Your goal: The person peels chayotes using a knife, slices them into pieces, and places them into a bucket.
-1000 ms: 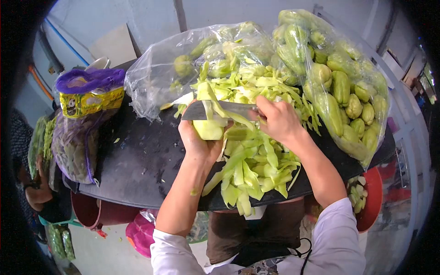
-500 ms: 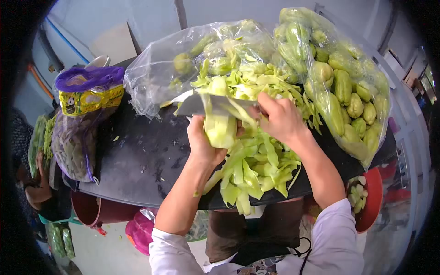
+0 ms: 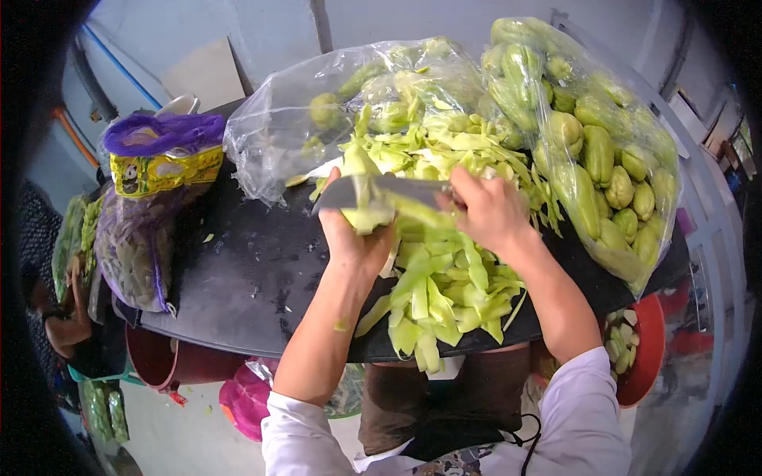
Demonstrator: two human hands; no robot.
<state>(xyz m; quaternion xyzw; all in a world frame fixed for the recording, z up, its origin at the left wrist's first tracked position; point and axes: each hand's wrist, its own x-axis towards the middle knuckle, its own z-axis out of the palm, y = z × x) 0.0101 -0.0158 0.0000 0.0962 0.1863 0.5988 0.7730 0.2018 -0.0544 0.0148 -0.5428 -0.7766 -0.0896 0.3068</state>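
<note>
My left hand [image 3: 353,242] is closed around a partly peeled chayote [image 3: 367,219], which it holds up over the black table [image 3: 238,278]. In my right hand [image 3: 494,213] is the handle of a knife [image 3: 405,189]. Its broad metal blade lies across the chayote, hiding part of it, and a strip of peel hangs by the blade. Below and behind both hands spreads a heap of pale green peelings [image 3: 444,285], some drooping over the table's near edge.
Clear plastic bags of chayotes [image 3: 611,166] stand at the back and right. A purple mesh sack [image 3: 135,246] sits on the left. Below the table are a red tub [image 3: 641,349] with pale pieces and a dark red bucket [image 3: 182,361]. Another person's arm [image 3: 71,317] shows far left.
The chayote has tilted in my left hand, and less of its lower end shows under the blade. My right hand has shifted slightly, and the view has moved a little.
</note>
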